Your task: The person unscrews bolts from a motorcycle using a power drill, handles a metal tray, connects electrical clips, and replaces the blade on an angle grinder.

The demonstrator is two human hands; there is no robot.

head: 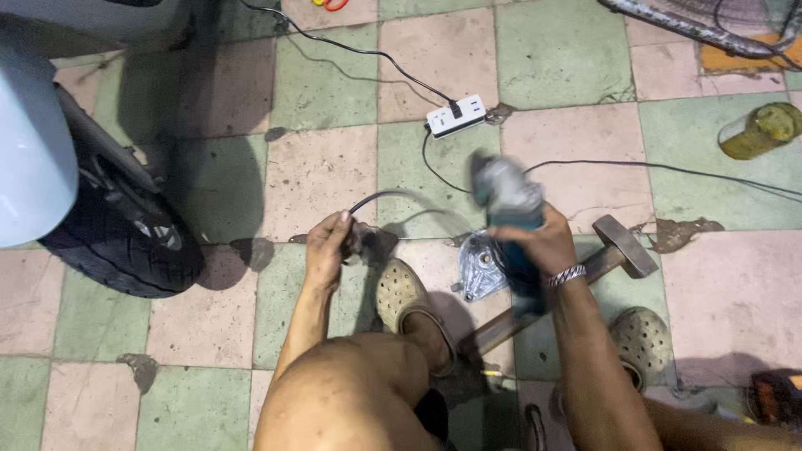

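A: Holding the grinder [505,200] up in the right hand [543,242], fingers wrapped tight round its body, with its cord [585,163] trailing back to the power strip [456,116].

B: And the left hand [327,242]?

A: Closed round the end of a dark cable [376,198], low over the floor [317,167] beside the left clog [401,292]. The grinder is blurred, so it may be moving or running; I can't say which.

B: The risk?

A: Bare fingers and an open clog sit near the disc end. A slip could bring it onto the left hand or the foot. The metal plate [483,266] and the hammer [618,246] lie underfoot, and the cord could snag on them.
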